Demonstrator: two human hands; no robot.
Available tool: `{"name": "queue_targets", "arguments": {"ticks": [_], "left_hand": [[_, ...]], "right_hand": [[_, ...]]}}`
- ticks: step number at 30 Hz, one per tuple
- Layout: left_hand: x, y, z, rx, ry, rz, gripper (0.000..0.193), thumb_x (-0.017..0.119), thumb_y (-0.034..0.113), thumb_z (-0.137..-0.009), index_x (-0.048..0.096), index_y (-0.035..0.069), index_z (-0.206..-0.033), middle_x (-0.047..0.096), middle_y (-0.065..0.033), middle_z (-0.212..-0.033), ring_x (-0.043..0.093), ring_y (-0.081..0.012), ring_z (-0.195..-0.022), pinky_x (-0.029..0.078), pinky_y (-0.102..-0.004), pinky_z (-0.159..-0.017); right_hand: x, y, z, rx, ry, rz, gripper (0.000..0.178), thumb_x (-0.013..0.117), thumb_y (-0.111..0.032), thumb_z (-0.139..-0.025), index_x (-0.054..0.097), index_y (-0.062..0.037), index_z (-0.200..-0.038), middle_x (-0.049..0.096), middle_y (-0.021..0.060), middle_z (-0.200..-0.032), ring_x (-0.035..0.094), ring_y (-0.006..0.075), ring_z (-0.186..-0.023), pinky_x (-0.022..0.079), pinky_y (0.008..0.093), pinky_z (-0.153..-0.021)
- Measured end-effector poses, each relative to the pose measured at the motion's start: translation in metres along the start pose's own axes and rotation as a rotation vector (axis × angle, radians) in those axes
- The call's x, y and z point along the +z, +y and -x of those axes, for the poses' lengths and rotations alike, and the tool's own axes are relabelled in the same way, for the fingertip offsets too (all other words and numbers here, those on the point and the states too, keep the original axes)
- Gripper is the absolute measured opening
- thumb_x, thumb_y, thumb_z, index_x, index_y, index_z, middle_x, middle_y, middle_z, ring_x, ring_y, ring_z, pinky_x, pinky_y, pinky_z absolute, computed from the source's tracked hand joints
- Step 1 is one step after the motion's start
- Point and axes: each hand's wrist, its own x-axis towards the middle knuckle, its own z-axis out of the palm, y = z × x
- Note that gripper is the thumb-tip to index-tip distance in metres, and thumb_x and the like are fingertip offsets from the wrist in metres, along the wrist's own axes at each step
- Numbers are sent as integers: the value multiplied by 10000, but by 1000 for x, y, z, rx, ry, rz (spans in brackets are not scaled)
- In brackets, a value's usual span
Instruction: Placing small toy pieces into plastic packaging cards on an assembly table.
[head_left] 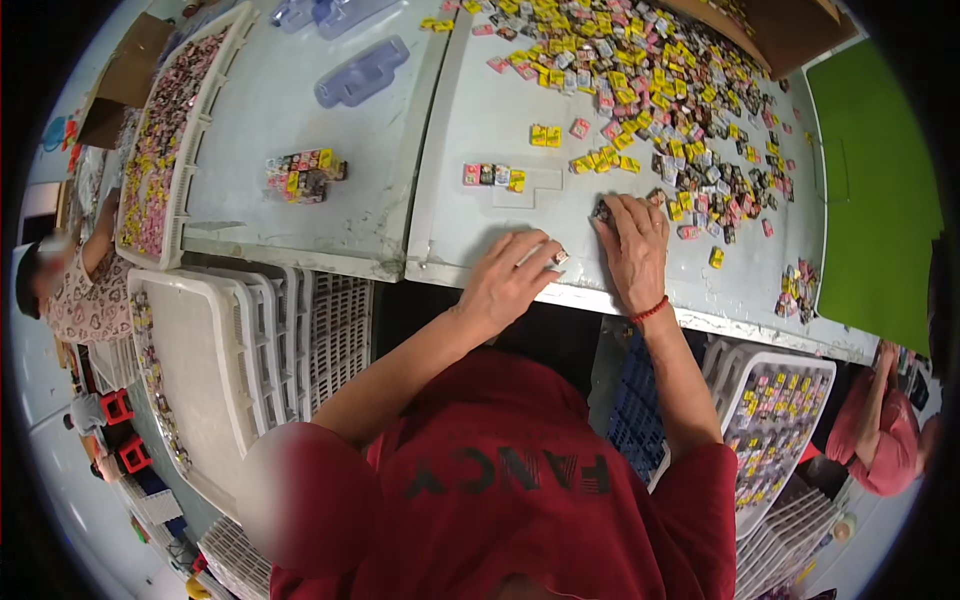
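- Drop risk: left hand is near the table's front edge; a loose pinch could let the pale block fall off.
- Knock risk: right hand is just beside the loose blocks; a sideways sweep could scatter them.
- Also, a careless left reach could break up the short row ahead of it.
- Left pose: palm down, fingers curled, forearm slanting in from lower left.
- Left grip: pale block looks pinched between thumb and finger.
- Right pose: back of hand up, fingers pointing away, forearm rising from lower right.
- Right grip: dark block at the fingertips; held or merely touched, cannot tell.
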Motion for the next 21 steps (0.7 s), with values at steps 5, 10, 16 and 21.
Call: {"name": "queue_targets", "arguments": {"ticks": [5,10,16,21], "left_hand": [[4,5,-1,-73,1,-25,340,738,69,-720,604,30,-1029,575,-106,-1029,564,-300,-924,480,-374,-795],[16,4,-4,-40,25,-73,253,744,41,-691,630,39,-917,589,-68,-967,564,-256,-911,483,-338,-783],[-12,-18,-13,97,-3,-46,205,720,95,-737,641,58,-922,620,-48,-992,554,-237,-974,459,-359,-841],[-22,-46,-55,1,36,-76,225,732,121,-705,652,64,-907,646,-25,-961,559,-229,-944,451,-355,-848]], "right_hand": [[2,3,5,-22,10,-19,301,698,-62,-777,639,-60,-1072,619,92,-1089,542,289,-1048,400,414,-947],[4,3,6,-44,10,-9,294,706,-49,-761,645,-63,-1049,622,82,-1087,544,283,-1048,400,419,-956],[-1,4,-2,-95,2,-40,290,732,-57,-728,655,-64,-1007,646,64,-1034,577,261,-989,406,413,-944],[4,-9,-46,-195,64,-136,266,745,-74,-715,672,-70,-971,667,58,-1004,596,252,-954,418,389,-876]]}}
